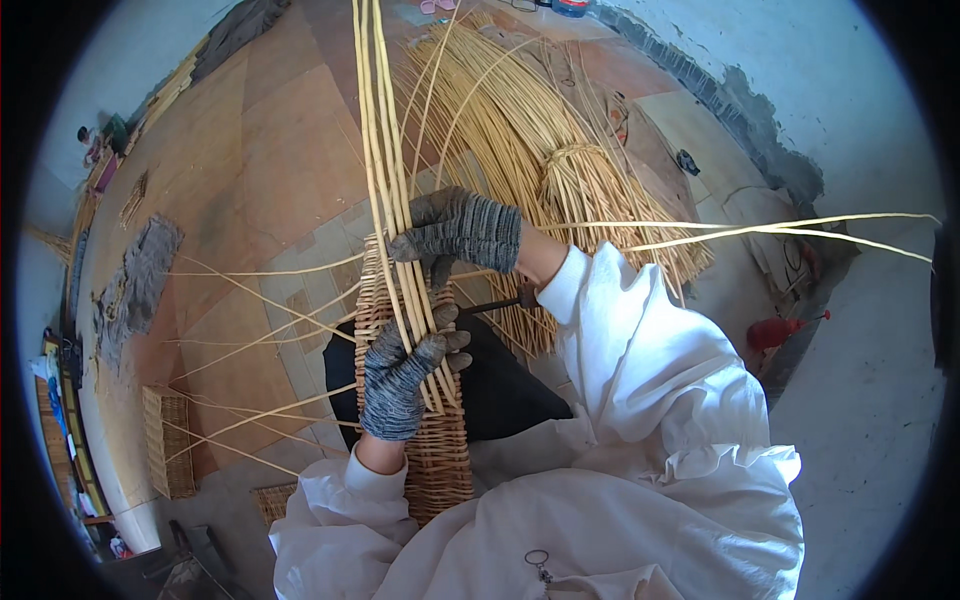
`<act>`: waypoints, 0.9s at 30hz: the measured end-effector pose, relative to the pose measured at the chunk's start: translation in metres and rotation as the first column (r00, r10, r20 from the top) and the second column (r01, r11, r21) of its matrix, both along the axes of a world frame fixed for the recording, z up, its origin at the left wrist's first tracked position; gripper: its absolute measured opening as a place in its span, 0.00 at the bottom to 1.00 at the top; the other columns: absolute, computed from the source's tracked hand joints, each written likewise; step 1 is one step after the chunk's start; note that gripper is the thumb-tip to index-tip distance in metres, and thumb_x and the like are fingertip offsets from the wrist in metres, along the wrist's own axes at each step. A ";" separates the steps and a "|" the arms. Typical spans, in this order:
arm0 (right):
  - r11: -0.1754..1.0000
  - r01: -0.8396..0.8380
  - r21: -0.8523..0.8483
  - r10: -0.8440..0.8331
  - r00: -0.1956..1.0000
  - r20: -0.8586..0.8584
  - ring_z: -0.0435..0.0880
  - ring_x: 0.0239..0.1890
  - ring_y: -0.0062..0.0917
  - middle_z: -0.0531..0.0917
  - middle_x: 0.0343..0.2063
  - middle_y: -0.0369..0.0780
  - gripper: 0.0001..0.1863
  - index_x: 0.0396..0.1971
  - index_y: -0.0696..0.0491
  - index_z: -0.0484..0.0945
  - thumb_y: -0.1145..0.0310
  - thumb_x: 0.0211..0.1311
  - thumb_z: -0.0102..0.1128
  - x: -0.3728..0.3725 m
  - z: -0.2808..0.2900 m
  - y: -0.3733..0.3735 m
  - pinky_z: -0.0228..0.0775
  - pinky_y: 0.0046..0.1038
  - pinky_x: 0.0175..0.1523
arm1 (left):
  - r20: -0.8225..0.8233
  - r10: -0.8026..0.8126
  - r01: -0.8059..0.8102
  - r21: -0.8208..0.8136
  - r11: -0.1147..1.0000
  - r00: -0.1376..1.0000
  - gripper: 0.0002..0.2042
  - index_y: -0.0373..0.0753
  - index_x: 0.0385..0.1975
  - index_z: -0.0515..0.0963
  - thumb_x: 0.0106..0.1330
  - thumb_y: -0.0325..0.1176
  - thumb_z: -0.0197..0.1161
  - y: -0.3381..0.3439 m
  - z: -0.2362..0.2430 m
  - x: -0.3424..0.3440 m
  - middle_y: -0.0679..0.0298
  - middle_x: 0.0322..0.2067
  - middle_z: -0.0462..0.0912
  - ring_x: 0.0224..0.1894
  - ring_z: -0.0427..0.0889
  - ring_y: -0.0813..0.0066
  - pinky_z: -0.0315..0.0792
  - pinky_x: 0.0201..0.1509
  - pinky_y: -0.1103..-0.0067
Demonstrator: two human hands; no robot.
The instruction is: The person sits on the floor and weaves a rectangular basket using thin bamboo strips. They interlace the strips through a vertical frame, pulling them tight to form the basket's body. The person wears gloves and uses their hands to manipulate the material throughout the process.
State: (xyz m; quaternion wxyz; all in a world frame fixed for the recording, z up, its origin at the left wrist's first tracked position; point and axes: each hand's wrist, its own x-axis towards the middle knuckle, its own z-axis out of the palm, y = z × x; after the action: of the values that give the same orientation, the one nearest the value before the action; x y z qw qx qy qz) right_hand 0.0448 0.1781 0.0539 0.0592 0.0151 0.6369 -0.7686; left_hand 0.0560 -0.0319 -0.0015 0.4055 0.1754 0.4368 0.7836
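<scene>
Several pale peeled rods (375,130) run upright in a bundle over a long woven wicker piece (435,470) lying on my lap, with loose rods sticking out sideways. My left hand (400,370), in a grey knit glove, is closed on the lower part of the rods against the weave. My right hand (450,230), gloved alike, grips the same rods higher up, near the far end of the woven piece. A dark bar-like tool (490,305) shows beside my right wrist, partly hidden. Dark cloth (510,385) lies under the work.
A large tied bundle of rods (570,160) lies on the tiled floor (270,120) ahead right. At left are a crumpled grey cloth (135,290) and a rectangular wicker basket (168,440). A red container (770,330) stands by the right wall (855,420).
</scene>
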 end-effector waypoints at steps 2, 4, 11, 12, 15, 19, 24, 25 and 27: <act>0.992 -0.039 0.123 0.033 0.998 0.046 0.84 0.24 0.29 0.83 0.25 0.44 0.18 0.34 0.62 0.79 0.62 0.51 0.70 0.000 0.011 0.001 0.81 0.29 0.27 | -0.022 0.016 -0.017 -0.012 1.000 1.000 0.17 0.33 0.53 0.70 0.64 0.22 0.56 -0.001 0.001 0.001 0.54 0.47 0.77 0.45 0.81 0.61 0.81 0.44 0.70; 0.976 -0.046 0.213 0.026 0.995 0.096 0.83 0.21 0.26 0.83 0.23 0.43 0.19 0.34 0.61 0.79 0.60 0.52 0.69 0.002 0.017 0.003 0.79 0.26 0.26 | -0.050 0.022 -0.022 -0.006 1.000 0.999 0.17 0.33 0.52 0.70 0.64 0.23 0.56 0.002 0.001 0.001 0.54 0.47 0.77 0.44 0.81 0.61 0.81 0.43 0.70; 0.982 -0.007 0.187 0.006 1.000 0.006 0.84 0.20 0.26 0.83 0.21 0.43 0.22 0.32 0.61 0.78 0.55 0.52 0.68 0.013 0.016 0.016 0.78 0.25 0.25 | -0.089 0.012 -0.012 -0.002 1.000 0.996 0.16 0.33 0.52 0.70 0.64 0.24 0.57 0.016 0.010 0.008 0.53 0.44 0.79 0.41 0.82 0.64 0.82 0.39 0.74; 0.983 -0.015 0.182 0.015 1.000 0.002 0.84 0.21 0.26 0.83 0.21 0.43 0.22 0.32 0.60 0.78 0.55 0.52 0.68 0.012 0.016 0.016 0.77 0.25 0.25 | -0.098 0.015 -0.016 -0.017 1.000 0.995 0.17 0.33 0.53 0.69 0.64 0.24 0.57 0.016 0.010 0.008 0.54 0.44 0.79 0.40 0.82 0.66 0.81 0.39 0.76; 0.952 0.023 0.306 -0.051 0.995 0.085 0.84 0.23 0.25 0.82 0.21 0.42 0.22 0.33 0.61 0.78 0.55 0.51 0.69 0.013 0.016 0.012 0.77 0.24 0.26 | -0.349 0.094 -0.156 -0.153 0.976 0.932 0.19 0.33 0.56 0.67 0.64 0.25 0.56 0.013 0.009 0.011 0.56 0.43 0.80 0.37 0.82 0.71 0.79 0.36 0.81; 0.989 0.001 0.150 -0.019 0.993 0.118 0.82 0.27 0.19 0.82 0.28 0.37 0.21 0.38 0.58 0.77 0.59 0.50 0.71 0.029 0.024 0.003 0.76 0.20 0.29 | -0.947 0.152 -0.518 -0.018 0.855 0.284 0.22 0.35 0.60 0.64 0.65 0.26 0.56 0.026 0.003 0.010 0.64 0.34 0.79 0.28 0.75 0.83 0.72 0.31 0.87; 0.996 -0.092 -0.008 0.092 0.995 0.031 0.83 0.28 0.23 0.83 0.31 0.40 0.22 0.40 0.61 0.76 0.62 0.49 0.71 0.029 0.004 0.025 0.78 0.22 0.31 | -0.211 -0.044 -0.005 -0.225 0.974 0.976 0.13 0.34 0.48 0.74 0.67 0.33 0.56 0.005 0.019 -0.009 0.68 0.27 0.78 0.25 0.73 0.85 0.70 0.29 0.88; 0.995 -0.101 -0.025 0.102 0.994 0.040 0.83 0.29 0.23 0.83 0.31 0.40 0.22 0.40 0.61 0.76 0.62 0.50 0.71 0.029 0.002 0.027 0.78 0.22 0.32 | -0.154 -0.084 0.055 -0.182 0.982 0.984 0.12 0.34 0.45 0.76 0.67 0.34 0.56 0.005 0.015 -0.013 0.68 0.26 0.78 0.25 0.73 0.85 0.70 0.28 0.89; 0.994 -0.111 -0.013 0.112 0.992 0.053 0.84 0.29 0.24 0.83 0.31 0.41 0.22 0.41 0.61 0.76 0.63 0.50 0.70 0.028 -0.003 0.028 0.79 0.23 0.31 | -0.267 -0.039 -0.039 -0.282 0.959 0.963 0.11 0.33 0.42 0.77 0.67 0.33 0.57 0.005 0.015 -0.009 0.66 0.27 0.81 0.26 0.75 0.86 0.72 0.29 0.88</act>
State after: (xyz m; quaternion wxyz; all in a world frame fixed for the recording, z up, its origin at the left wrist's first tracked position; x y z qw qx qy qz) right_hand 0.0732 0.2057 0.0506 0.1193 -0.0001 0.6311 -0.7664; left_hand 0.0468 -0.0265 0.0131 0.3633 0.2203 0.5959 0.6815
